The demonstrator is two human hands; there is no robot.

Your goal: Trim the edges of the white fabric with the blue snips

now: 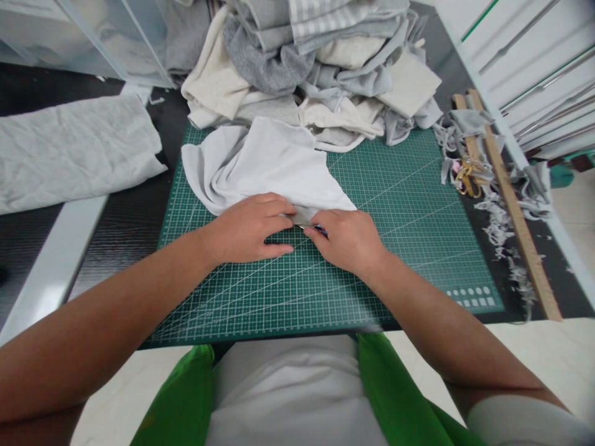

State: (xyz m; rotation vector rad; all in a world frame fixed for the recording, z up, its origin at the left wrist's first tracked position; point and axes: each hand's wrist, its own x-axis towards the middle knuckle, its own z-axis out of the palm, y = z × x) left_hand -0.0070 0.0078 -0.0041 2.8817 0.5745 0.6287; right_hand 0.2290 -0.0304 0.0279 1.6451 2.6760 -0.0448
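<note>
A pale grey piece of cloth [274,164] lies crumpled on the green cutting mat [400,217]. My left hand [248,228] rests flat on the cloth's near edge, fingers together, pressing it to the mat. My right hand [346,238] is right beside it, closed around a small metal tool with a dark handle [312,228]. The tool's tip points left at the cloth's edge, between my two hands. Most of the tool is hidden inside my right hand.
A heap of grey and cream fabric pieces [320,62] rises at the mat's far edge. A folded white cloth [69,148] lies at left. Wooden rulers [511,198], gold scissors [465,176] and fabric scraps sit at right. A white shelf [534,56] stands beyond.
</note>
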